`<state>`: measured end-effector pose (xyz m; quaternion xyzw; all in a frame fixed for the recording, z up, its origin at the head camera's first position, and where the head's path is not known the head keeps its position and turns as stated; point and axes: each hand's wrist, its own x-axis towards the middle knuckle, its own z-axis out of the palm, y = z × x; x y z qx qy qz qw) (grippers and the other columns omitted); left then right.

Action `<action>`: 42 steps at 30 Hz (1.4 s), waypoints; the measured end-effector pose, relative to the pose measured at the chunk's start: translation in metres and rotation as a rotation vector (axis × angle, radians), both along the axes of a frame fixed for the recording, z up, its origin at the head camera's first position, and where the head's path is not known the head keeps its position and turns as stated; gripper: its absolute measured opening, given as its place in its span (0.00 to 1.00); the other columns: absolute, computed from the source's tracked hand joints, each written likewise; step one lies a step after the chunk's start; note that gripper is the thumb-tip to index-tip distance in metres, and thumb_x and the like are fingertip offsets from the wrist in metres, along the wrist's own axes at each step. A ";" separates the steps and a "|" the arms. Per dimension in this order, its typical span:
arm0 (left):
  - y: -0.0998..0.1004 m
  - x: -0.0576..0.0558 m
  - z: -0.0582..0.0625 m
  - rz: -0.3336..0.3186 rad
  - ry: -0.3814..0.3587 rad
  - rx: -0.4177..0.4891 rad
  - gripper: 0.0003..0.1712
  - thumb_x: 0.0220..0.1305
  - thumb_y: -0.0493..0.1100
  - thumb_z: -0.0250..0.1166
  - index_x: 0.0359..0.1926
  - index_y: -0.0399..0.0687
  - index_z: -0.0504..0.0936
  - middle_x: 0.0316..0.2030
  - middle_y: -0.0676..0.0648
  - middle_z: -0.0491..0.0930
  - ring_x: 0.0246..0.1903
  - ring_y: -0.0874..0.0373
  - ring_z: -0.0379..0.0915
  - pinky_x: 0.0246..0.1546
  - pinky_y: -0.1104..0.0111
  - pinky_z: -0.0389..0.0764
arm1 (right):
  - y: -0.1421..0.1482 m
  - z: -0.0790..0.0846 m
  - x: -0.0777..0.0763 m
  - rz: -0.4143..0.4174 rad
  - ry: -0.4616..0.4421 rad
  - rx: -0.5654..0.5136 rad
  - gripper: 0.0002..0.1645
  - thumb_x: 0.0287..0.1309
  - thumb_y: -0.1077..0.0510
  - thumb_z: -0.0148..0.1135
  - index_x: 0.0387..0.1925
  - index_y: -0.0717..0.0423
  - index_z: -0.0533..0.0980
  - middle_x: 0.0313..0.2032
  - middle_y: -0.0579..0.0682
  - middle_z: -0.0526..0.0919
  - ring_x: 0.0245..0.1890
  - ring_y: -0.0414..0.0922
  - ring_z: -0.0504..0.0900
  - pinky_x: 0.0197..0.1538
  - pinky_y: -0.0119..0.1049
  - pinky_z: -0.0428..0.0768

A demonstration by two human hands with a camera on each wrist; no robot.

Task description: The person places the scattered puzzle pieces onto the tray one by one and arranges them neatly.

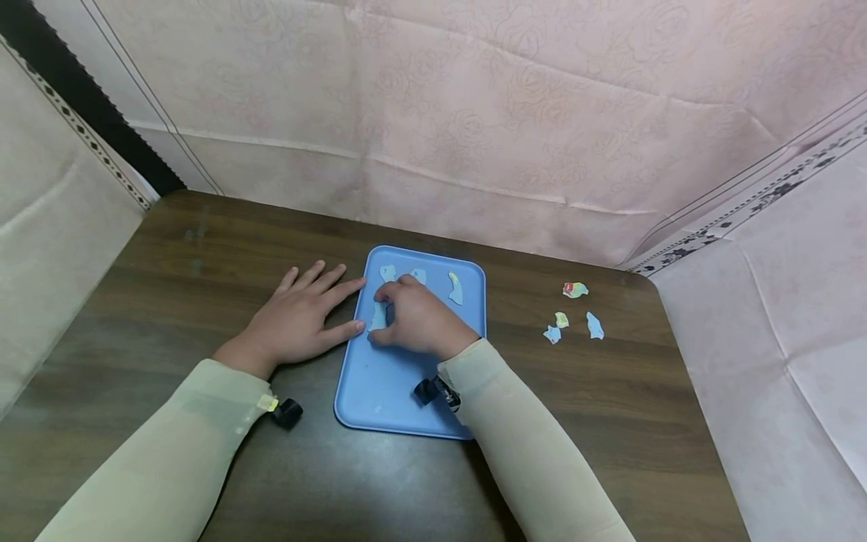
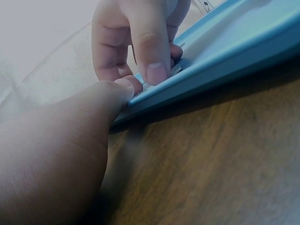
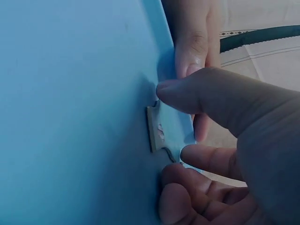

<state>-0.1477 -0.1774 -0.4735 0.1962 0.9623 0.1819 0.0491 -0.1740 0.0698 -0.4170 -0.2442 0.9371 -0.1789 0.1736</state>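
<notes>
A light-blue puzzle piece [image 1: 377, 317], thin and irregular in outline, lies at the left side of a blue tray [image 1: 386, 391]. My right hand [image 1: 427, 320] reaches over the tray with bent fingers and holds this piece between thumb and fingertips. In the right wrist view, the thumb is at one edge of the piece [image 3: 161, 124] and the fingers at the other. My left hand [image 1: 298, 320] lies palm down with fingers spread, its thumb and index finger touching the tray's left rim. Other pale-blue pieces [image 1: 456, 288] lie near the tray's far end, one partly hidden by the right hand.
Several small pieces sit on the brown wooden table [image 1: 643, 421] to the tray's right, among them a red-and-yellow one [image 1: 575, 290] and a blue one [image 1: 594, 325]. Pale patterned cloth [image 1: 474, 113] hangs behind the table and along its sides.
</notes>
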 end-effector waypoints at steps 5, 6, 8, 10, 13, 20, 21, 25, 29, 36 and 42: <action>0.000 -0.001 -0.004 0.005 0.007 0.000 0.50 0.78 0.86 0.47 0.91 0.76 0.55 0.91 0.43 0.54 0.91 0.33 0.40 0.86 0.27 0.37 | 0.010 -0.001 0.003 0.020 0.019 -0.079 0.41 0.65 0.39 0.82 0.74 0.48 0.81 0.69 0.51 0.80 0.53 0.43 0.83 0.60 0.45 0.90; 0.001 -0.001 -0.004 0.006 0.007 -0.002 0.50 0.77 0.86 0.47 0.91 0.76 0.55 0.91 0.43 0.54 0.91 0.33 0.39 0.87 0.27 0.37 | 0.013 -0.001 0.004 0.021 0.023 -0.101 0.41 0.65 0.39 0.82 0.74 0.48 0.81 0.69 0.50 0.80 0.51 0.42 0.83 0.57 0.43 0.90; 0.001 -0.002 -0.006 0.011 0.009 -0.004 0.50 0.77 0.86 0.47 0.91 0.77 0.55 0.91 0.44 0.54 0.92 0.34 0.39 0.87 0.27 0.37 | 0.021 0.000 0.006 0.017 0.039 -0.147 0.39 0.66 0.39 0.82 0.73 0.47 0.82 0.65 0.48 0.82 0.46 0.40 0.84 0.50 0.39 0.90; 0.003 -0.002 -0.007 0.014 0.010 -0.006 0.50 0.77 0.85 0.48 0.91 0.77 0.55 0.91 0.44 0.54 0.92 0.34 0.39 0.87 0.27 0.37 | 0.029 0.002 0.009 0.006 0.060 -0.202 0.36 0.66 0.40 0.82 0.70 0.47 0.84 0.60 0.46 0.84 0.41 0.39 0.83 0.43 0.37 0.88; 0.004 -0.002 -0.007 0.020 0.010 -0.009 0.49 0.78 0.84 0.50 0.91 0.77 0.56 0.91 0.44 0.54 0.92 0.34 0.39 0.87 0.27 0.36 | 0.042 0.009 0.013 -0.002 0.113 -0.274 0.31 0.67 0.42 0.82 0.66 0.47 0.87 0.55 0.47 0.87 0.40 0.38 0.82 0.38 0.36 0.86; 0.005 -0.001 -0.004 0.028 0.008 -0.009 0.49 0.78 0.84 0.52 0.91 0.77 0.55 0.91 0.44 0.53 0.92 0.34 0.38 0.87 0.27 0.36 | 0.064 0.030 0.022 -0.013 0.251 -0.360 0.20 0.70 0.46 0.80 0.58 0.47 0.90 0.50 0.44 0.87 0.40 0.40 0.83 0.41 0.38 0.88; 0.005 -0.001 -0.004 0.027 0.008 -0.008 0.49 0.78 0.84 0.52 0.91 0.77 0.55 0.91 0.44 0.53 0.92 0.34 0.38 0.87 0.28 0.36 | 0.068 0.034 0.023 -0.021 0.265 -0.366 0.19 0.70 0.46 0.80 0.57 0.47 0.90 0.50 0.43 0.87 0.40 0.40 0.84 0.41 0.38 0.88; 0.004 -0.001 -0.002 0.019 0.008 0.002 0.50 0.78 0.84 0.50 0.91 0.77 0.56 0.91 0.43 0.53 0.92 0.33 0.38 0.87 0.27 0.36 | 0.086 0.047 0.025 -0.081 0.307 -0.386 0.17 0.70 0.47 0.80 0.55 0.46 0.90 0.49 0.40 0.87 0.41 0.41 0.84 0.43 0.40 0.88; 0.003 -0.002 -0.003 0.017 0.003 0.004 0.50 0.78 0.85 0.48 0.91 0.76 0.55 0.91 0.44 0.53 0.92 0.34 0.38 0.87 0.28 0.36 | 0.109 0.060 0.024 -0.177 0.356 -0.398 0.15 0.70 0.48 0.81 0.54 0.46 0.90 0.46 0.41 0.86 0.39 0.43 0.84 0.43 0.40 0.87; 0.002 -0.002 -0.004 0.021 -0.005 0.003 0.50 0.78 0.84 0.49 0.91 0.76 0.55 0.91 0.44 0.52 0.92 0.34 0.37 0.87 0.28 0.35 | 0.159 0.074 0.020 -0.393 0.364 -0.387 0.17 0.74 0.45 0.76 0.57 0.46 0.88 0.50 0.48 0.89 0.45 0.45 0.85 0.52 0.45 0.85; 0.001 -0.002 -0.006 0.021 -0.007 0.003 0.50 0.78 0.85 0.49 0.91 0.76 0.55 0.91 0.44 0.53 0.92 0.34 0.37 0.87 0.28 0.35 | 0.200 0.077 0.019 -0.561 0.311 -0.279 0.23 0.76 0.39 0.72 0.61 0.47 0.86 0.54 0.49 0.89 0.49 0.48 0.84 0.53 0.47 0.82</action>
